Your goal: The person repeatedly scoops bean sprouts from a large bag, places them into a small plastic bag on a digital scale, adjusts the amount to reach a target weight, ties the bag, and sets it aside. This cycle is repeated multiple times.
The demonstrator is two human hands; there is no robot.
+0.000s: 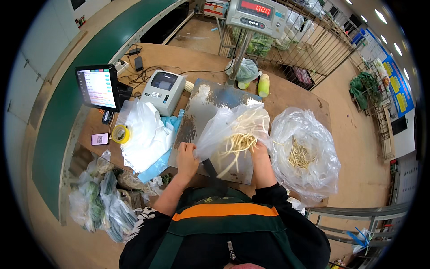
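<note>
My left hand [187, 158] is closed on the left edge of a clear plastic bag [215, 131], held over the scale's worn metal plate [193, 117]. At the bag's mouth is a bunch of long, thin, pale yellow root-like stems [239, 142], some hanging toward me and blurred. My right hand [260, 153] closes on the right side of this bunch, with the bag's film against it; its fingertips are partly hidden. Just to its right, a large open clear bag [321, 148] holds more such stems [299, 154].
The scale's display [256, 10] stands on a post behind the plate. A label printer [165, 92], monitor [96, 87], phone [100, 139], yellow tape roll [120, 133] and white bags [145, 134] occupy the table's left. A pale green radish-like vegetable [264, 85] lies near a tied bag [244, 70].
</note>
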